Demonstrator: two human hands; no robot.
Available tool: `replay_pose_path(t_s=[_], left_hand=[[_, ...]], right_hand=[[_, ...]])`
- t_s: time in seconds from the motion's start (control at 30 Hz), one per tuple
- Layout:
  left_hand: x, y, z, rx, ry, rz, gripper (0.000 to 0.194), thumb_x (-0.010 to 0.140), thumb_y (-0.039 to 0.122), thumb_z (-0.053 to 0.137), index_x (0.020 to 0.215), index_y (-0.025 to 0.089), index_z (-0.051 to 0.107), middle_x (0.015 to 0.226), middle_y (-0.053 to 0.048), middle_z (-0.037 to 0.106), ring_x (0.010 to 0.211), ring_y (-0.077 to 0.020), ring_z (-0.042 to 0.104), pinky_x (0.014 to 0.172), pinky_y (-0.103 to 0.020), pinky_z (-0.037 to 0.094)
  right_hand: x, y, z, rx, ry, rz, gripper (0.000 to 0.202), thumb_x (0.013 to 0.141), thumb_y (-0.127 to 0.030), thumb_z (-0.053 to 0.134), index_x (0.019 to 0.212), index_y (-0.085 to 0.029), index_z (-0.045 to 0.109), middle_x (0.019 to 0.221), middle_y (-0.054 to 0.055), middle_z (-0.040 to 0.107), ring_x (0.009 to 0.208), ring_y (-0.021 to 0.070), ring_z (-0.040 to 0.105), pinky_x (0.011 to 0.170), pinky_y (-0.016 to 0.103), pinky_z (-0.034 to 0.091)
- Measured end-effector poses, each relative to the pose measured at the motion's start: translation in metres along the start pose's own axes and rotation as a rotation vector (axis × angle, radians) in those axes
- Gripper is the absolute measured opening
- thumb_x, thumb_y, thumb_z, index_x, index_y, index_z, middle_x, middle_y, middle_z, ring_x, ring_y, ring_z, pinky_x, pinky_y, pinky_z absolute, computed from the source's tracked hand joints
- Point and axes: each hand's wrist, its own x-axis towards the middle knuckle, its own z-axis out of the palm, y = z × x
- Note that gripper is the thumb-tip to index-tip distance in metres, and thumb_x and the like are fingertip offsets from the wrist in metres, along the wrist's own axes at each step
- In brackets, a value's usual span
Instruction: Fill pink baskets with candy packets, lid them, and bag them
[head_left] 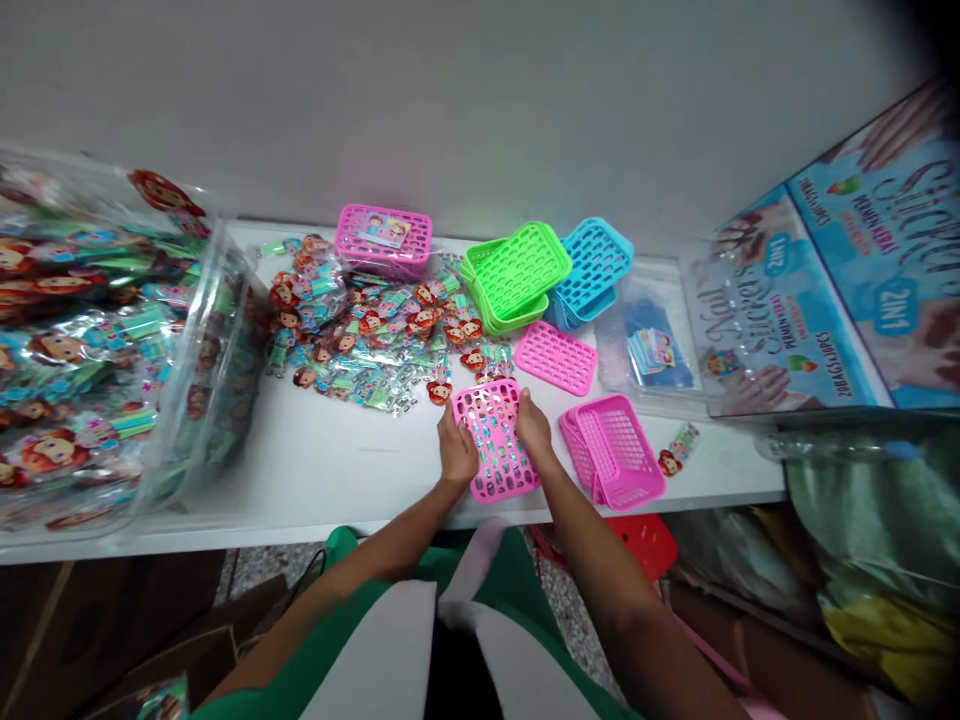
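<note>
At the table's front edge, a pink plastic basket (pixel 496 440) with a slotted lid sits between my hands, and small shiny packets show through its slots. My left hand (pixel 457 448) is closed on its left side. On the opposite side my right hand (pixel 531 428) grips the edge, thumb upward. Just beyond lies a flat pink lid (pixel 556 357). To the right are open pink baskets (pixel 615 455), nested one in another. A heap of small clear packets (pixel 375 335) with cartoon doll figures spreads behind and left of my hands.
A large clear bin (pixel 217 330) full of packets stands left. Along the wall are a pink lidded basket (pixel 384 240), green baskets (pixel 517 275), blue baskets (pixel 592 265) and a clear container (pixel 645 330) with cards. Sticker boxes (pixel 795 300) stand right; a red stool (pixel 649 545) is below.
</note>
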Motion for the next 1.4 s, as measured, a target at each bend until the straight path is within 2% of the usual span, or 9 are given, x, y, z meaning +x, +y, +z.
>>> replay_pose_path(t_s=[0.17, 0.27, 0.5, 0.67, 0.73, 0.9, 1.03, 1.23, 1.4], left_hand=[[0.001, 0.003, -0.002, 0.048, -0.037, 0.076, 0.054, 0.096, 0.032, 0.024, 0.146, 0.012, 0.018, 0.143, -0.020, 0.035, 0.134, -0.0289, 0.031, 0.109, -0.050, 0.028], [0.007, 0.002, -0.006, 0.041, -0.037, 0.076, 0.051, 0.096, 0.034, 0.026, 0.142, 0.013, 0.026, 0.136, -0.019, 0.043, 0.128, -0.0286, 0.037, 0.105, -0.050, 0.032], [0.034, 0.008, -0.005, 0.108, 0.020, -0.147, 0.035, 0.095, 0.041, 0.029, 0.106, 0.018, 0.053, 0.092, -0.012, 0.061, 0.095, -0.0278, 0.057, 0.086, -0.049, 0.044], [0.035, 0.008, 0.000, 0.046, 0.023, -0.026, 0.044, 0.096, 0.037, 0.025, 0.132, 0.016, 0.040, 0.130, -0.016, 0.050, 0.126, -0.0259, 0.043, 0.104, -0.046, 0.035], [0.035, 0.005, 0.000, 0.036, -0.020, 0.015, 0.044, 0.096, 0.037, 0.025, 0.133, 0.016, 0.040, 0.131, -0.015, 0.050, 0.126, -0.0243, 0.044, 0.105, -0.043, 0.036], [0.045, 0.005, -0.003, 0.017, -0.034, -0.075, 0.036, 0.096, 0.041, 0.029, 0.117, 0.021, 0.050, 0.103, -0.009, 0.064, 0.099, -0.0233, 0.060, 0.087, -0.041, 0.048], [0.051, 0.008, -0.001, 0.017, -0.012, -0.097, 0.031, 0.096, 0.041, 0.029, 0.102, 0.022, 0.054, 0.089, -0.005, 0.063, 0.083, -0.0199, 0.061, 0.077, -0.035, 0.049], [0.048, 0.003, 0.002, 0.112, -0.023, 0.021, 0.039, 0.095, 0.032, 0.027, 0.125, 0.017, 0.048, 0.118, -0.014, 0.058, 0.114, -0.0248, 0.053, 0.097, -0.042, 0.041], [0.059, 0.006, -0.003, 0.304, -0.172, 0.353, 0.039, 0.092, 0.022, 0.035, 0.128, 0.018, 0.049, 0.128, -0.015, 0.053, 0.126, -0.0284, 0.042, 0.109, -0.053, 0.023]], right_hand=[[0.011, -0.003, 0.000, -0.040, -0.004, -0.028, 0.068, 0.092, -0.061, 0.013, 0.136, -0.020, 0.045, 0.107, 0.012, 0.066, 0.096, 0.0260, 0.061, 0.080, 0.036, 0.042], [0.011, -0.003, 0.004, -0.095, 0.028, -0.039, 0.068, 0.093, -0.059, 0.009, 0.125, -0.020, 0.055, 0.096, 0.013, 0.067, 0.087, 0.0256, 0.062, 0.075, 0.035, 0.042], [0.011, -0.001, 0.005, -0.028, 0.050, 0.006, 0.073, 0.090, -0.065, 0.009, 0.102, -0.023, 0.067, 0.085, 0.009, 0.069, 0.081, 0.0246, 0.063, 0.073, 0.034, 0.044], [0.011, -0.004, 0.002, 0.114, 0.100, -0.149, 0.055, 0.095, -0.053, 0.019, 0.126, -0.025, 0.055, 0.121, 0.007, 0.062, 0.110, 0.0218, 0.056, 0.093, 0.035, 0.041], [0.010, -0.005, 0.000, 0.158, 0.107, -0.216, 0.050, 0.095, -0.047, 0.023, 0.131, -0.025, 0.051, 0.129, 0.005, 0.057, 0.115, 0.0195, 0.053, 0.096, 0.032, 0.039], [0.012, -0.003, -0.002, 0.218, 0.042, -0.115, 0.045, 0.092, -0.049, 0.031, 0.119, -0.027, 0.060, 0.103, 0.001, 0.069, 0.091, 0.0201, 0.061, 0.077, 0.030, 0.047], [0.018, -0.008, -0.001, 0.170, 0.085, -0.040, 0.048, 0.090, -0.057, 0.030, 0.090, -0.025, 0.065, 0.072, -0.001, 0.064, 0.068, 0.0181, 0.057, 0.061, 0.026, 0.041], [0.022, -0.015, -0.001, 0.210, 0.126, -0.132, 0.046, 0.092, -0.054, 0.029, 0.080, -0.023, 0.061, 0.069, -0.001, 0.061, 0.066, 0.0165, 0.053, 0.061, 0.024, 0.038], [0.022, -0.012, 0.000, 0.194, 0.116, -0.145, 0.048, 0.093, -0.052, 0.027, 0.089, -0.023, 0.065, 0.068, -0.001, 0.061, 0.066, 0.0165, 0.055, 0.062, 0.024, 0.039]])
